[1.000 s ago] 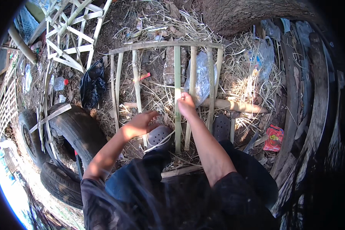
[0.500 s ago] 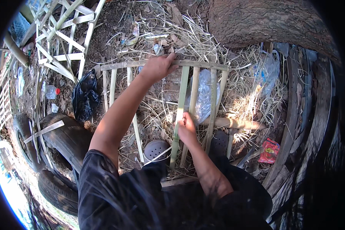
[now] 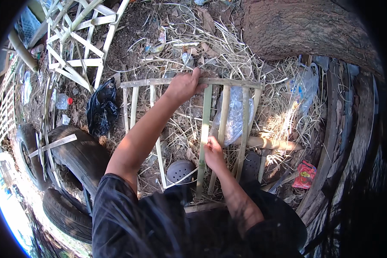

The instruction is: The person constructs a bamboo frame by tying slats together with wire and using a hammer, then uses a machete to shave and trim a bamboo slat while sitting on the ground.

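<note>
A bamboo frame stands before me, with a long crossbar (image 3: 232,82) at its far side and several slats running toward me. My left hand (image 3: 185,87) is closed over the crossbar left of its middle. Just right of that hand, a greenish bamboo slat (image 3: 205,116) meets the bar. My right hand (image 3: 213,154) grips this slat lower down, its thumb and fingers around the edge. A paler slat (image 3: 223,112) runs close beside it on the right. The near ends of the slats lie between my dark perforated shoes (image 3: 180,172), partly hidden by my clothes.
Bamboo shavings (image 3: 228,51) litter the soil. A thick tree trunk (image 3: 305,30) lies at far right, old tyres (image 3: 79,157) at left. A woven bamboo lattice (image 3: 77,63) stands far left, near a black plastic bag (image 3: 102,107). A bamboo pole (image 3: 271,143) and red packet (image 3: 304,174) are at right.
The whole view has shifted, so the scene sits slightly lower and farther right. Both hands keep their holds on the crossbar and the greenish slat.
</note>
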A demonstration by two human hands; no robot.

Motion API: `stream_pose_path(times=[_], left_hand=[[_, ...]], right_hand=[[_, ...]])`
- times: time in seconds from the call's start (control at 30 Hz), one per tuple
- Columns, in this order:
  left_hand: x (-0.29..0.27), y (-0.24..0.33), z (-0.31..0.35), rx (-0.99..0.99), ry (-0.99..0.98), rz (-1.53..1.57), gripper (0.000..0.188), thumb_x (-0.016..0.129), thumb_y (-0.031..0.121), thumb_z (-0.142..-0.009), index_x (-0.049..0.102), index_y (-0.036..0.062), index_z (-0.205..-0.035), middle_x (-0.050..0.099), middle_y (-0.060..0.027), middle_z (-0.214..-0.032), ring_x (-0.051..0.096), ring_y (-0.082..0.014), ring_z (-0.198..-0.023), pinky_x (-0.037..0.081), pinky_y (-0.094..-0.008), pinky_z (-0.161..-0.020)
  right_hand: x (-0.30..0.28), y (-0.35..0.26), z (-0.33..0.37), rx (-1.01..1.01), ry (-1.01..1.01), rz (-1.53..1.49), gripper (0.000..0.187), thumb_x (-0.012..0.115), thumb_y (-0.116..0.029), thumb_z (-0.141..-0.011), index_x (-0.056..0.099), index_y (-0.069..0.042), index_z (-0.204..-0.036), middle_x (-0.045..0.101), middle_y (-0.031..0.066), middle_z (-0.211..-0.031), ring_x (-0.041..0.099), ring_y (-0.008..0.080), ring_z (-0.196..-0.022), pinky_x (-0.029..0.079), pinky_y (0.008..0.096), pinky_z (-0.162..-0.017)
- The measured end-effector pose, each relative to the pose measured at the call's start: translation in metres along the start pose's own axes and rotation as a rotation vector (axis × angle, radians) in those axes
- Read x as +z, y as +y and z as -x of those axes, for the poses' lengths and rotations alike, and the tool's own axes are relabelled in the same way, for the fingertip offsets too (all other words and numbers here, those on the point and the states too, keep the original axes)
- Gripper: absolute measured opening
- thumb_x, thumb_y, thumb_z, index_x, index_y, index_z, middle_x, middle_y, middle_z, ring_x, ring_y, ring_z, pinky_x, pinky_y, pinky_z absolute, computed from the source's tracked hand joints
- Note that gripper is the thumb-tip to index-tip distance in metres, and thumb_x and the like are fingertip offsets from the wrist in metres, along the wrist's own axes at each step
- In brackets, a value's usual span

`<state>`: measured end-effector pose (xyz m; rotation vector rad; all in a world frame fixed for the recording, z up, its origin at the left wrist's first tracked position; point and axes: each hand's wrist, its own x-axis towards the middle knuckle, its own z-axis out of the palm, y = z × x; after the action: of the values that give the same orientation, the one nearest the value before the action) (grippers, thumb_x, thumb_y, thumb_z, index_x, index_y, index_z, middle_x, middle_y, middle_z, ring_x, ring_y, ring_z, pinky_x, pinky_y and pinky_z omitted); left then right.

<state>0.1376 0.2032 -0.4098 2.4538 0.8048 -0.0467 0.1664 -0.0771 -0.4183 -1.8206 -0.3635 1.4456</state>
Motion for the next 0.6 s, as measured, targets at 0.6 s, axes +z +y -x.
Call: stream_pose_path(times=[0.6], left_hand=[[0.0,0.013,0.011,0.026,0.13,-0.179,0.082,0.062,0.069,-0.072,0.046,-0.0041,-0.105,0.061,-0.0167,-0.086,0.061,-0.0312,-0.089,0.043,-0.0418,-0.083]], right_hand=[[-0.002,-0.007,0.003,-0.01,-0.001,0.002,0.017,0.047,-0.006,-0.091,0.054,-0.006,-0.106,0.054,0.0033,-0.07,0.05,0.0106,-0.061,0.041,0.0296,-0.057]])
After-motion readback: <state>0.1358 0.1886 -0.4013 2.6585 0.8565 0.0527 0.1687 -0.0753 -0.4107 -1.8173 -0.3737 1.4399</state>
